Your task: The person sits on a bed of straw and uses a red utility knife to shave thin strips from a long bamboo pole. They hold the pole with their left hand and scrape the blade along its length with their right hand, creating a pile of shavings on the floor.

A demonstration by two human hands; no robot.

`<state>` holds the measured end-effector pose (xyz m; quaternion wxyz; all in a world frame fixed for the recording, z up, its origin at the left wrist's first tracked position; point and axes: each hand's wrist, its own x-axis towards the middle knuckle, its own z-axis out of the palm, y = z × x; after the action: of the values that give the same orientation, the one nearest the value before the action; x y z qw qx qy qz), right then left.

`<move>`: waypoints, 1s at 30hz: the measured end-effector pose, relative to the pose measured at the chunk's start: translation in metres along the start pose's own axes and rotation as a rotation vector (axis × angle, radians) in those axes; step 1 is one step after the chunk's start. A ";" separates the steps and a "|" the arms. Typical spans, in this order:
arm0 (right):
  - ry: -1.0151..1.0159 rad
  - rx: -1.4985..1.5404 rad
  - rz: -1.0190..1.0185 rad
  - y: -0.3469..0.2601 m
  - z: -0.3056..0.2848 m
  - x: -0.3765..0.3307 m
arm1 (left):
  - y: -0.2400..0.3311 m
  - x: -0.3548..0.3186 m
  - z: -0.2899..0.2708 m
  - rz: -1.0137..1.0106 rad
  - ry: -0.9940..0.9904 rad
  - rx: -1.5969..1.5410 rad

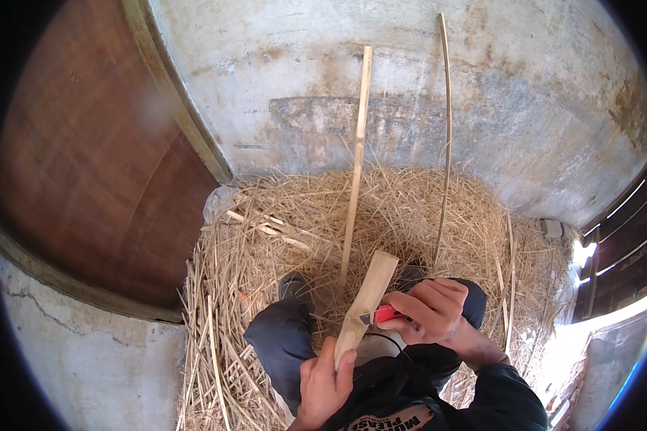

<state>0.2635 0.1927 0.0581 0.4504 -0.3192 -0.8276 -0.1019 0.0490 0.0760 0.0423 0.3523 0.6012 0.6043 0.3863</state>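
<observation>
My left hand (325, 384) is closed round the lower end of a pale, split piece of bamboo (374, 284), which slants up and away over my lap. In my right hand (433, 310) is a utility knife (389, 313) with a red handle. Its short dark blade touches the bamboo's edge near the middle, where the surface looks cut or notched. My fingers wrap the handle and hide most of it.
Straw and shavings (410, 194) cover the floor around my knees. A long bamboo strip (357, 158) and a thinner stick (448, 108) lean against the stained wall (539, 129). At left is a brown door (101, 144); dark slats (625, 237) stand at right.
</observation>
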 end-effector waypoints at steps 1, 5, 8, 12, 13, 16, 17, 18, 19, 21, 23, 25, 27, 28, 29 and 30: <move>0.002 -0.003 -0.005 0.000 0.000 0.001 | 0.000 -0.001 -0.001 -0.008 -0.005 -0.006; -0.009 -0.011 -0.023 -0.001 -0.001 0.004 | -0.001 -0.002 -0.003 0.000 0.001 0.015; -0.015 -0.035 0.018 0.003 -0.005 0.005 | -0.001 -0.005 -0.003 -0.016 -0.025 0.030; 0.344 -0.116 0.664 0.065 -0.025 0.020 | 0.001 -0.026 0.000 -0.187 -0.166 -0.010; 0.332 -0.098 0.655 0.068 -0.033 0.016 | 0.000 -0.031 0.000 -0.244 -0.214 -0.036; 0.257 0.024 0.565 0.059 -0.038 0.001 | -0.026 -0.027 0.011 -0.076 -0.054 0.149; 0.189 0.113 0.483 0.044 -0.029 -0.001 | -0.024 -0.026 0.008 -0.096 -0.049 0.146; 0.094 0.149 0.416 0.032 -0.024 -0.001 | -0.019 -0.021 0.004 -0.115 -0.041 0.142; 0.004 0.178 0.348 0.023 -0.020 -0.001 | -0.015 -0.014 0.002 -0.126 -0.036 0.137; -0.052 0.219 0.304 0.009 -0.009 -0.009 | -0.015 -0.005 0.001 -0.001 0.006 0.139; -0.103 0.211 0.230 0.005 -0.006 -0.012 | -0.014 0.000 0.001 0.049 0.027 0.106; -0.129 0.203 0.188 0.000 -0.001 -0.016 | -0.013 0.002 0.002 0.024 0.024 0.042; -0.138 0.196 0.170 -0.004 0.001 -0.017 | -0.013 0.004 0.002 0.043 0.021 0.064; -0.142 0.192 0.160 -0.005 0.001 -0.016 | -0.013 0.005 0.003 0.052 0.021 0.075; -0.147 0.188 0.158 -0.006 0.001 -0.016 | -0.012 0.005 0.003 0.050 0.024 0.073; -0.151 0.183 0.155 -0.007 0.001 -0.015 | -0.011 0.006 0.004 0.048 0.028 0.070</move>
<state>0.2646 0.1810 0.0465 0.4204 -0.3468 -0.8378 0.0334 0.0474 0.0819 0.0314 0.3133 0.6221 0.6075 0.3818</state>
